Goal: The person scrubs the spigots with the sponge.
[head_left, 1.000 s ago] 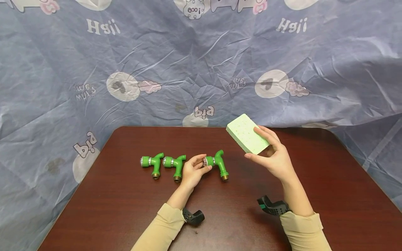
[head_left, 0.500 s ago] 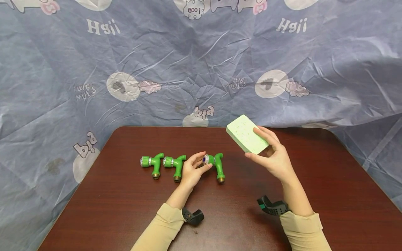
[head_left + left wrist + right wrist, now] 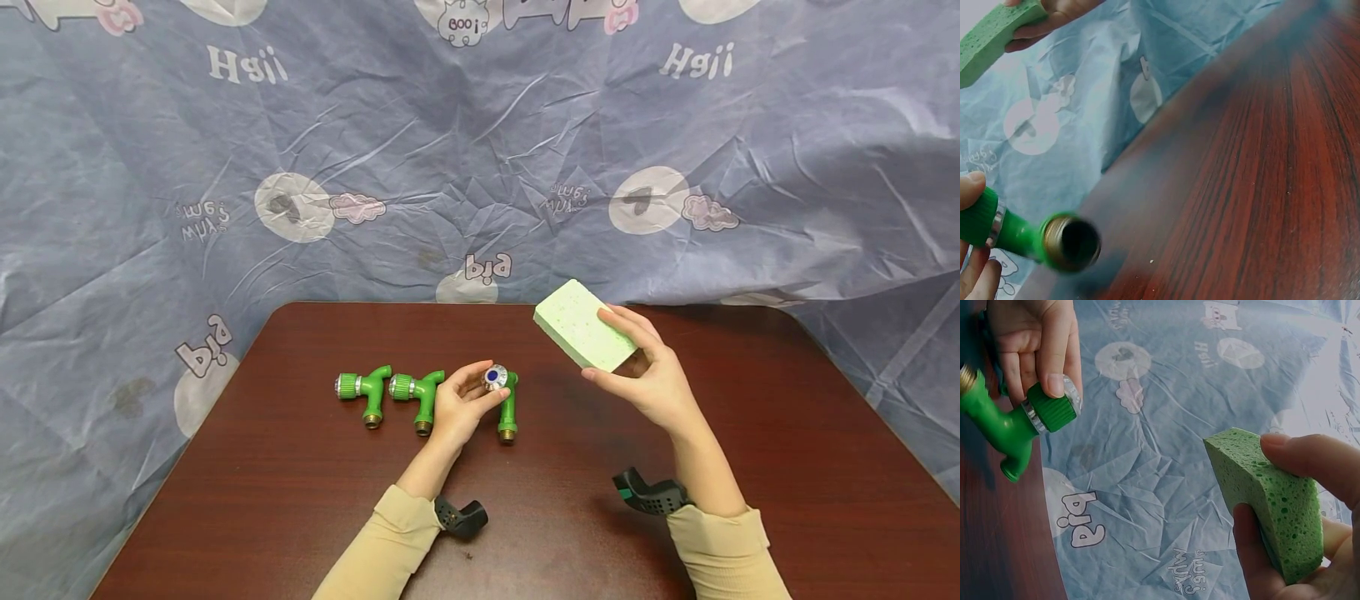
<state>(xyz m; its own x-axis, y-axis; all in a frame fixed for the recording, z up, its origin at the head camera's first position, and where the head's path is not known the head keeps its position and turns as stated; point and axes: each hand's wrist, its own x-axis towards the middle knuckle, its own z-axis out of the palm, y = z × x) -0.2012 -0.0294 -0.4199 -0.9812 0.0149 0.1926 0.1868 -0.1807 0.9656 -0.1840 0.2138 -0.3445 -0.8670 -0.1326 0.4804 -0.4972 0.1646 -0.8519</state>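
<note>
My left hand (image 3: 480,390) pinches the ribbed knob of a green plastic faucet (image 3: 507,410) and holds it just above the dark wooden table (image 3: 570,517). The faucet's blue-capped knob faces up toward me and its brass threaded end points toward me. In the left wrist view the faucet (image 3: 1029,234) shows its open brass end. My right hand (image 3: 611,354) grips a pale green sponge (image 3: 576,327) in the air, up and right of the faucet. The right wrist view shows the sponge (image 3: 1272,500) between thumb and fingers (image 3: 1310,456), with the faucet (image 3: 1010,425) to its left.
Two more green faucets (image 3: 363,393) (image 3: 417,398) lie side by side on the table, left of my left hand. A wrinkled blue printed sheet (image 3: 480,150) hangs behind the table and drapes round its edges. Black wrist mounts (image 3: 461,517) (image 3: 648,493) sit at both cuffs.
My left hand has turned the faucet, swinging its brass end left and toward me until the knob's blue cap faces up. The sponge has shifted slightly left.
</note>
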